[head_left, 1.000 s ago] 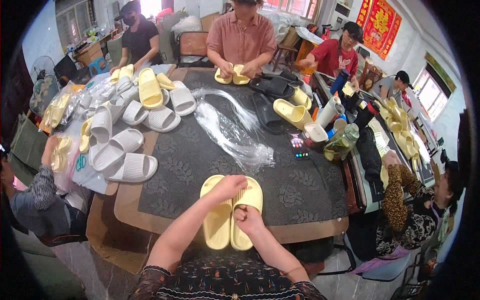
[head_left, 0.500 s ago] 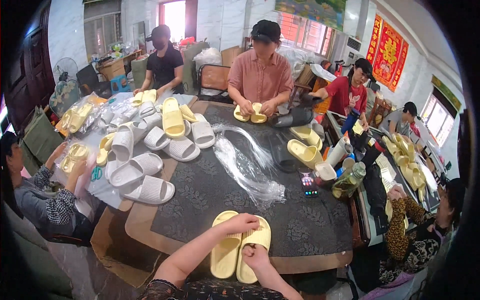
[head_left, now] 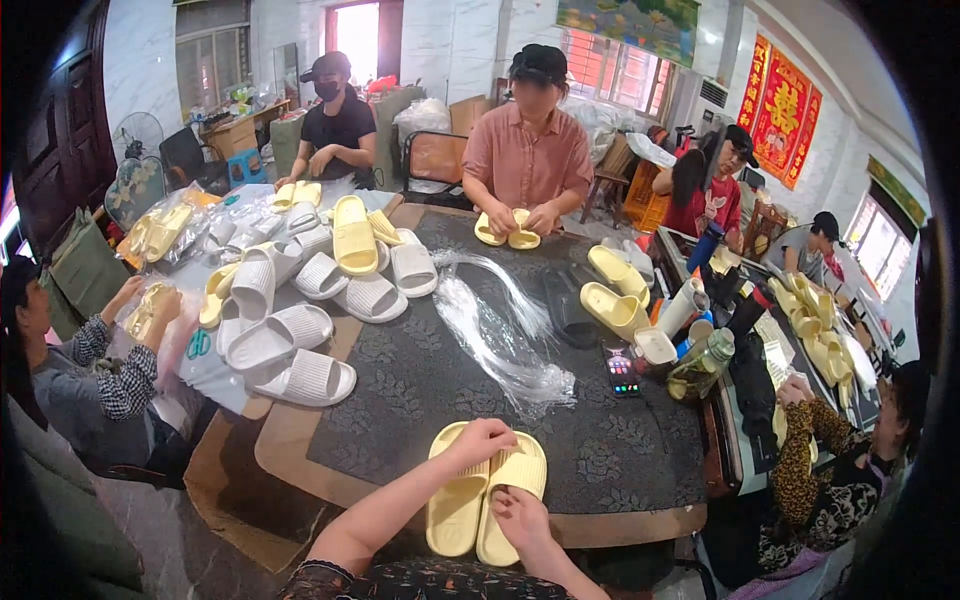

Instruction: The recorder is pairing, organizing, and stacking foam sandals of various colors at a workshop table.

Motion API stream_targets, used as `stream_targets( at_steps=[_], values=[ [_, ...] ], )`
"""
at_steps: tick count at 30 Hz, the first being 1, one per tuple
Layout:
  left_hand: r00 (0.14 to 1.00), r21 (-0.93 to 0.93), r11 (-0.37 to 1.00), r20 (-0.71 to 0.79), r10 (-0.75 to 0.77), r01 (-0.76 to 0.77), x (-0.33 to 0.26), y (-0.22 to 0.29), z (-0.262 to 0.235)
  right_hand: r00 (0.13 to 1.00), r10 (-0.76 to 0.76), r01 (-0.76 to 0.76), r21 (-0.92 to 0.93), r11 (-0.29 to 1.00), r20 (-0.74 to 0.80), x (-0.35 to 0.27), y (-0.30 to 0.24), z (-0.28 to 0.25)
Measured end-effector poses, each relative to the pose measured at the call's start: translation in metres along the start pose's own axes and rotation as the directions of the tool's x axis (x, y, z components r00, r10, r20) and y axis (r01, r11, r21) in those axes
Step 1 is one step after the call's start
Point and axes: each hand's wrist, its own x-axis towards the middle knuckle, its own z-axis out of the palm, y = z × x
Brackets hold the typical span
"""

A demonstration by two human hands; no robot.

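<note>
A pair of pale yellow slippers lies side by side at the table's near edge, soles down, the left slipper touching the right slipper. My left hand rests over the inner sides of the two ribbed straps, its fingertips pinched near the front of the right one. At the back opening of the right slipper's strap, my right hand has its fingers curled and partly tucked under. Whatever either hand pinches is too small or hidden to make out. Beyond them lies a bundle of thin clear plastic strands.
Grey slippers are piled at the left with a few yellow ones. Toward the right stand yellow slippers, a phone, a lidded jar and bottles. Across the table, a co-worker handles yellow slippers; others work around.
My hands stay at the slippers; the right fingers have shifted slightly at the strap opening. At the right, the co-worker in red has lifted a dark object away from the table.
</note>
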Motion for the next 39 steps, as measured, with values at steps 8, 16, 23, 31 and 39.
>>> stream_targets(
  at_steps=[8,16,23,31,39],
  values=[
    [0.945,-0.32,0.947,-0.313,-0.093,-0.012,-0.006,0.001,-0.014,0.951,0.274,0.047,-0.945,0.325,0.141,-0.064,-0.062,0.049],
    [0.924,-0.264,0.95,-0.378,0.057,-0.166,-0.006,0.007,-0.017,0.706,-0.501,0.59,-0.807,0.024,0.501,0.041,-0.057,0.071],
    [0.897,-0.329,0.927,-0.442,0.017,-0.18,-0.004,0.004,-0.013,0.793,-0.437,0.57,-0.771,0.285,0.425,0.093,-0.04,0.046],
    [0.895,-0.366,0.92,-0.445,-0.039,-0.141,-0.002,0.005,-0.017,0.774,-0.528,0.59,-0.702,0.4,0.349,0.086,-0.045,0.048],
    [0.894,-0.464,0.879,-0.432,-0.119,-0.108,-0.005,0.012,-0.015,0.747,-0.549,0.576,-0.777,0.253,0.375,0.084,-0.041,0.045]
  ],
)
